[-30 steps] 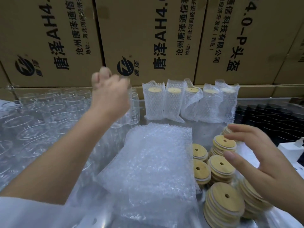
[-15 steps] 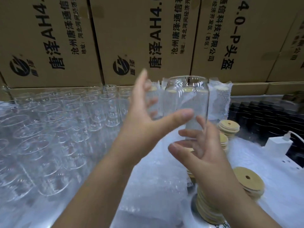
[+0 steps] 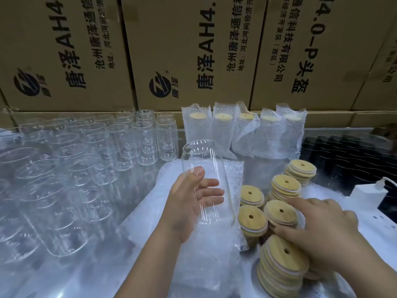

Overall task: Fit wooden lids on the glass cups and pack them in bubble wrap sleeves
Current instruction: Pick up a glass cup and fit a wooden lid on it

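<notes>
Glass cup [image 3: 199,155], smooth clear cylinder

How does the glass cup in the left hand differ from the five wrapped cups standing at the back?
The held glass cup is bare; the wrapped cups sit in bubble wrap sleeves. The held glass cup has no lid; each wrapped cup shows a wooden lid on top. The left hand holds its cup slightly tilted; the wrapped cups stand in a row before the cardboard boxes.

Clear glass cups [image 3: 71,173] crowd the left, stacked round wooden lids [image 3: 252,220] the right, brown cardboard boxes [image 3: 189,50] wall the back; the flat bubble-wrap pile [image 3: 204,265] between lies low.
</notes>
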